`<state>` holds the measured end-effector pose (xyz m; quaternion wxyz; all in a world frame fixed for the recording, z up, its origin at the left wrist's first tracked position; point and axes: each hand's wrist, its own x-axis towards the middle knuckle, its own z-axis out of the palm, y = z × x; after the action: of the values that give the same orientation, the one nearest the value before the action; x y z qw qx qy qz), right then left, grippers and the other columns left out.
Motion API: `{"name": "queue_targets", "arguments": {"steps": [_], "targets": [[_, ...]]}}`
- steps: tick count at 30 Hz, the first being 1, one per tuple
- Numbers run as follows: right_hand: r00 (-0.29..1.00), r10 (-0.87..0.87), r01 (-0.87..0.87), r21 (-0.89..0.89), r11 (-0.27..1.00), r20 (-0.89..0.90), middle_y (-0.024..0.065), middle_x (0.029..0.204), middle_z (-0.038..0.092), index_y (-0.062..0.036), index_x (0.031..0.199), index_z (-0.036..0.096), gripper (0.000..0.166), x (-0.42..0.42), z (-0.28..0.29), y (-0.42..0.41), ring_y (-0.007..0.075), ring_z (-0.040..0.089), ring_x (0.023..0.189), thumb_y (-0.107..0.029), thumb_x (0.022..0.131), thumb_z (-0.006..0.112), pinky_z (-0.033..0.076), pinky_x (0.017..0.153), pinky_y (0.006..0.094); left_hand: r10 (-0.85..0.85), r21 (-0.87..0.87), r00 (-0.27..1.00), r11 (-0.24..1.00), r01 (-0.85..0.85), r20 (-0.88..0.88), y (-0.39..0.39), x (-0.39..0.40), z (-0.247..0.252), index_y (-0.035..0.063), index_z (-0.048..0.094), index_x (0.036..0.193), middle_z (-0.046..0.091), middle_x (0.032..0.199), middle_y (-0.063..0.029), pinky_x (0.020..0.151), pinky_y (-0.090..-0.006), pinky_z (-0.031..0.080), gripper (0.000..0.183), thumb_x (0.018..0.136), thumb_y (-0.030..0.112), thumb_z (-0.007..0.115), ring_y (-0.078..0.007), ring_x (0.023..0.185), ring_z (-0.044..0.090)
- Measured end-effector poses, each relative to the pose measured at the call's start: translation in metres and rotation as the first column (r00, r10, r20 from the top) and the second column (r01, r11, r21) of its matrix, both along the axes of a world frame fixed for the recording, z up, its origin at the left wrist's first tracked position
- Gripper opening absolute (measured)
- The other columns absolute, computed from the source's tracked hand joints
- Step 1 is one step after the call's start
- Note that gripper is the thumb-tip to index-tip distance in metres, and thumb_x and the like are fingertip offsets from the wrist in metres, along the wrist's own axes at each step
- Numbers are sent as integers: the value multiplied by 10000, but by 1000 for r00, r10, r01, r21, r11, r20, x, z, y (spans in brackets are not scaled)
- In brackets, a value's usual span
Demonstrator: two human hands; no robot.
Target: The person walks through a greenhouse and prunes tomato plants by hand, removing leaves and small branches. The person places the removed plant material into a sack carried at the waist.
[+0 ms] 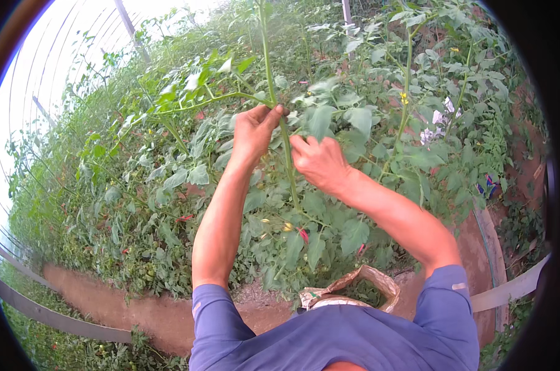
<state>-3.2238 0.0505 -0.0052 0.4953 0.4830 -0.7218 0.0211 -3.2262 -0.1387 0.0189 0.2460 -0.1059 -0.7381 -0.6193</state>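
Observation:
An upright green tomato stem [287,160] runs up the middle of the view before me. My left hand [257,127] pinches it between thumb and fingers, just below where a leafy side branch [201,102] leaves to the left. Slightly lower, on the stem's right side, my right hand [319,160] has its fingers curled by a leafy shoot [345,118]; whether they grip it is hidden. Yellow flowers [287,227] and a red clip [303,235] show low on the plant.
An open woven sack [391,287] holding greenery stands close in front of my body. Dense tomato plants surround me. A bare soil path [122,297] runs below them. Curved pale bands [62,320] cross the lower left, and posts [127,21] rise behind.

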Motion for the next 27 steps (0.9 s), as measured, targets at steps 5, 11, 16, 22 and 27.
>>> {"name": "queue_targets", "arguments": {"steps": [5,11,16,22,27], "targets": [[990,-78,71,67,995,115,55,861,564,-67,664,610,76,11,-1,4,195,651,650,-110,682,670,507,493,358,-145,213,988,968,130,58,9,7,3,-55,700,1113,741,1041,-111,876,-340,586,314,1002,238,672,-169,925,706],[948,-24,-94,350,932,319,103,885,594,-39,707,627,93,42,-1,18,234,678,690,-73,641,684,527,516,388,-121,233,989,968,98,87,8,10,6,-40,697,1103,737,1020,-100,828,-327,586,306,1018,249,648,-161,905,701],[820,424,-275,-385,881,385,161,937,638,-7,1039,667,159,48,77,-12,349,684,809,-65,891,669,562,695,444,-134,156,990,980,125,46,-1,13,2,-39,670,1134,728,1015,-84,769,-310,562,265,1031,200,619,-136,882,683],[795,417,-190,-472,861,441,213,1042,701,12,1120,678,243,9,129,-48,408,682,940,-124,919,684,547,817,458,-125,128,992,984,125,-8,18,12,4,-15,681,1105,726,992,-59,758,-285,530,219,1036,173,592,-100,857,652],[780,470,-233,-506,830,413,183,975,696,14,1025,712,221,-8,107,-47,381,664,928,-179,921,692,518,828,447,-129,178,992,976,126,6,12,7,0,-31,664,1083,727,1005,-79,821,-323,577,155,985,80,616,-150,881,703]]}}
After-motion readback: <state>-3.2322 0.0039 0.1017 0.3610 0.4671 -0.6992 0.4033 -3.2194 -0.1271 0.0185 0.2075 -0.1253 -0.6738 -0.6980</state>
